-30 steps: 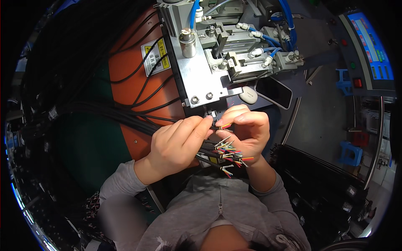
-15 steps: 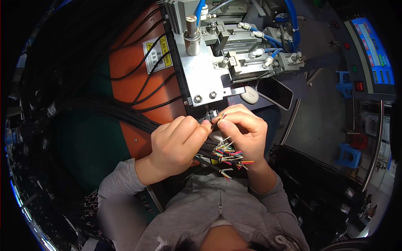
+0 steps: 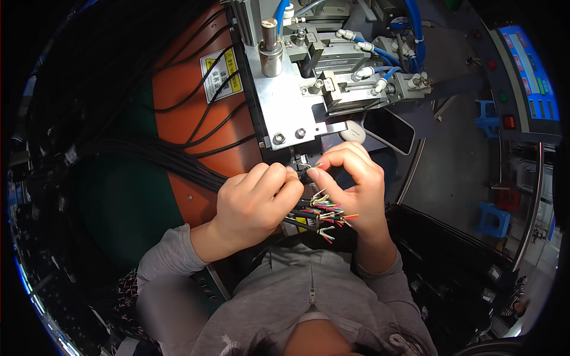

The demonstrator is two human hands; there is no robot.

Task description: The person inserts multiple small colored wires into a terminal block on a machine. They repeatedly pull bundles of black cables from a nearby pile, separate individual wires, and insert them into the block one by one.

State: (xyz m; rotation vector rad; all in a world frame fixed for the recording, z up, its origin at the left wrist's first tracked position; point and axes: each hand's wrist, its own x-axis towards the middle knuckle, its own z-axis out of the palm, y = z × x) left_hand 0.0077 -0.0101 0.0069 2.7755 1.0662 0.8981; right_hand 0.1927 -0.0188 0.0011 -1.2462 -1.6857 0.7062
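Note:
My left hand [image 3: 252, 202] is closed, thumb and forefinger pinching a black cable close to its stripped end. Facing it, my right hand [image 3: 359, 184] pinches the thin coloured wires [image 3: 319, 166] that fan out of that end, green and red among them. Both sets of fingertips nearly meet, just below the front edge of the machine's metal plate [image 3: 291, 107]. Under my hands lies a bundle of black cables [image 3: 199, 169]; its stripped ends show several coloured wires [image 3: 325, 207] between my wrists. My left fingers partly hide the held cable.
Metal clamps and cylinders [image 3: 356, 77] with blue air hoses [image 3: 414, 29] stand beyond the plate. A white rounded case [image 3: 353, 132] and a phone [image 3: 389, 130] lie at its right. Single cables cross the orange surface [image 3: 199, 127]. A lit screen [image 3: 528, 77] is far right.
My right fingertips have shifted slightly right and the wires they pinch now lean more to the right. The loose wire ends below have shifted a little. My left hand keeps its pinch.

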